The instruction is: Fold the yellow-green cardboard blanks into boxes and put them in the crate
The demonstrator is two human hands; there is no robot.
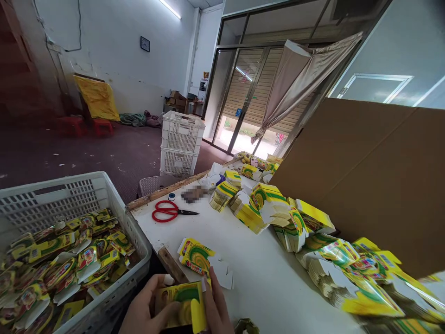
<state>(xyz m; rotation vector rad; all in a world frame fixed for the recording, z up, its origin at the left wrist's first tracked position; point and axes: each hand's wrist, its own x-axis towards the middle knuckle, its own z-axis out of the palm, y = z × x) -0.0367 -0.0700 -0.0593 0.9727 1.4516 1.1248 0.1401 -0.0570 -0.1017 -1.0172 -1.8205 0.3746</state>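
Near the bottom of the view, my left hand (148, 304) grips a small yellow and green cardboard box (182, 297) from the left. On its right side, the fingers of my right hand (215, 306) press against the box's end, where a yellow flap sticks out. Just beyond my hands, a flattened printed carton (196, 255) lies on the white tabletop (257, 269), its white flaps spread to the right. A wooden strip (171, 264) runs beside it at the table edge. Part of a dark greenish item (246, 326) shows at the bottom edge; its kind is unclear.
Left of the table stands a white plastic crate (114, 195) filled with similar boxes. Red-handled scissors (174, 211) and a small spool (171, 196) lie farther up. Stacks of flat cartons (250, 211) line the right, before a cardboard sheet (368, 185). Stacked crates (181, 144) stand beyond.
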